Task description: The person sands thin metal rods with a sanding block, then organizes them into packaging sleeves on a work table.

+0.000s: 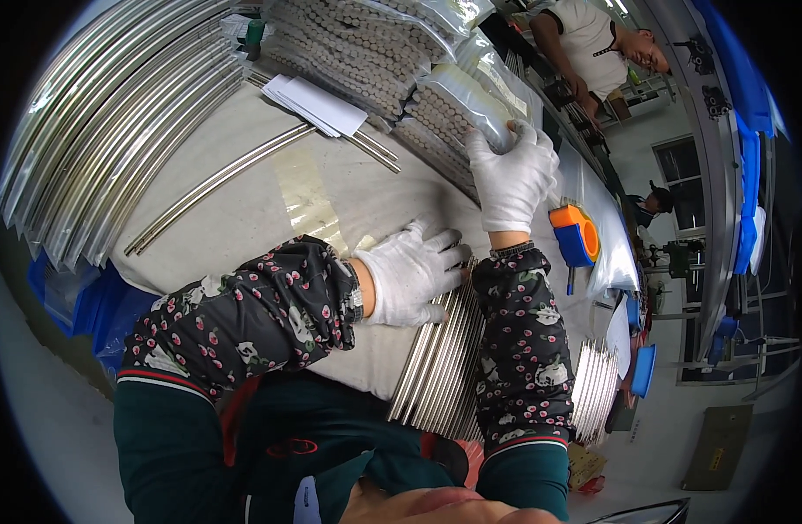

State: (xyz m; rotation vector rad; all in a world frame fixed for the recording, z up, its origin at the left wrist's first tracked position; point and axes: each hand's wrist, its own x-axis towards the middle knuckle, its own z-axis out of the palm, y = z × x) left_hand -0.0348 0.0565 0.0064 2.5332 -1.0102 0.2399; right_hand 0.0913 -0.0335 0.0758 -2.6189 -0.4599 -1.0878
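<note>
Left grip is splayed flat, fingertips by the upper ends of the shiny rods on the pale tabletop. Right grip is curled at the plastic-wrapped bundle (can't tell if it's pinching anything). Orange-and-blue dispenser sits nearby; white papers lie farther left.

One fisheye head view, downward, close above the pale worktable
</note>
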